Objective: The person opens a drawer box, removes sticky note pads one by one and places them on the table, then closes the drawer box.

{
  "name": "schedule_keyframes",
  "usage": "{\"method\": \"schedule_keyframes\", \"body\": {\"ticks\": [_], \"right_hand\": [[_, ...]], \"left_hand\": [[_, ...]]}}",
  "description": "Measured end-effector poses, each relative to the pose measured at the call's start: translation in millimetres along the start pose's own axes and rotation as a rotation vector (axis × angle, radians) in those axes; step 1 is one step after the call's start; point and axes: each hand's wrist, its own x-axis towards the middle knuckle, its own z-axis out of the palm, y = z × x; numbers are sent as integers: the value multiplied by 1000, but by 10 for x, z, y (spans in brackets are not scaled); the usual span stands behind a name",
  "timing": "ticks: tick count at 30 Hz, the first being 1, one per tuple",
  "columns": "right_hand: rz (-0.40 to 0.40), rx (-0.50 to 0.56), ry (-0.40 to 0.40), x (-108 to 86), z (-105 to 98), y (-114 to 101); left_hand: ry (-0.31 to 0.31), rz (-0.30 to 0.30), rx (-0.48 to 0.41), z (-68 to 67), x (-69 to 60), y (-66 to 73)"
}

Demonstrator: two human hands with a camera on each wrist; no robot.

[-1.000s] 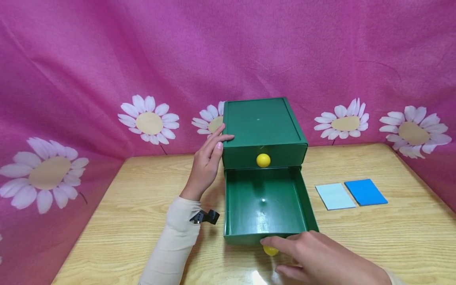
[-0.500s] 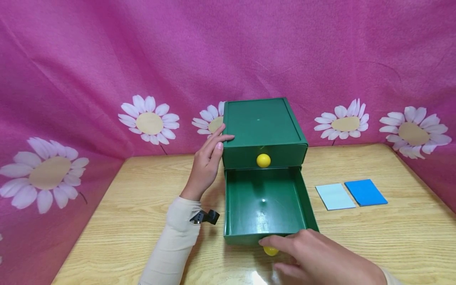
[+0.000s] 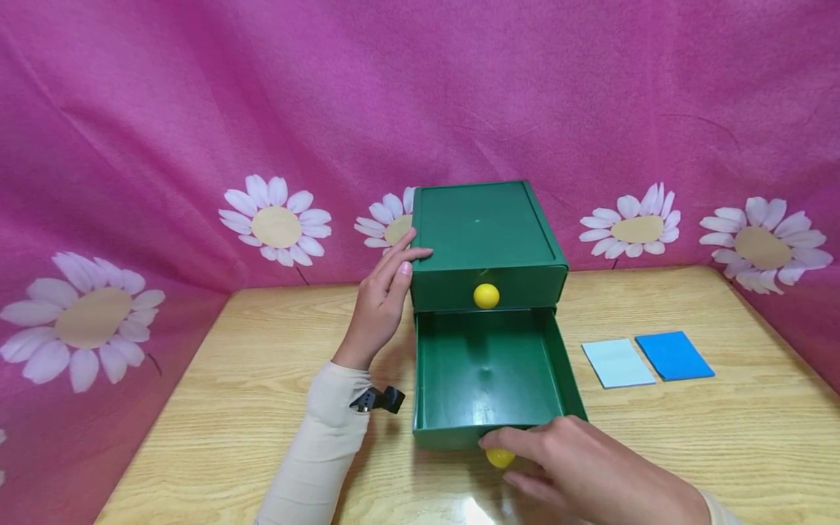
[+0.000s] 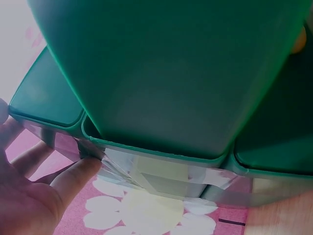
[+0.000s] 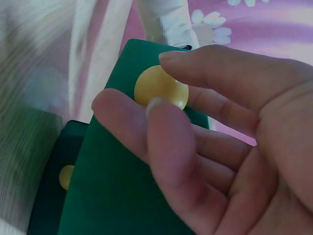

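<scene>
Here, the drawer [image 3: 453, 439] comes out from the box [image 3: 485, 226] toward the near side of the table [image 3: 230, 379]. The right hand [image 3: 584, 467] has fingers [image 5: 210, 73] curved round its knob [image 3: 501, 458] (yellow, partly covered); the left hand [image 3: 377, 310] rests, fingers extended, at the box's left side.

boxy green cabinet [image 3: 485, 226], kinda plasticky, standing upright on the wood-grain table [image 3: 230, 408], top drawer [image 3: 440, 289] closed with a round yellow knob [image 3: 486, 296] facing front, bottom drawer [image 3: 453, 439] sitting way open, shiny green inside, matching yellow ball [image 3: 500, 458] on its front
</scene>
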Motion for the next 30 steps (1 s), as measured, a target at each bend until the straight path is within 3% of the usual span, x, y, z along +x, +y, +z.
{"method": "schedule_keyframes", "body": {"ticks": [1,8,23,26,30], "right_hand": [[-4,-9,7,1,-1,1],[-8,-40,41,10,-12,-3],[-98,-229,239,19,2,5],[-98,-232,246,29,1,8],[-64,-200,237,45,-4,13]], "left_hand": [[-1,-5,0,-1,2,-1],[-4,3,16,28,13,-382],[7,-15,0,51,8,-369],[15,-17,1,49,7,-299],[23,-17,-5,28,-1,-104]]}}
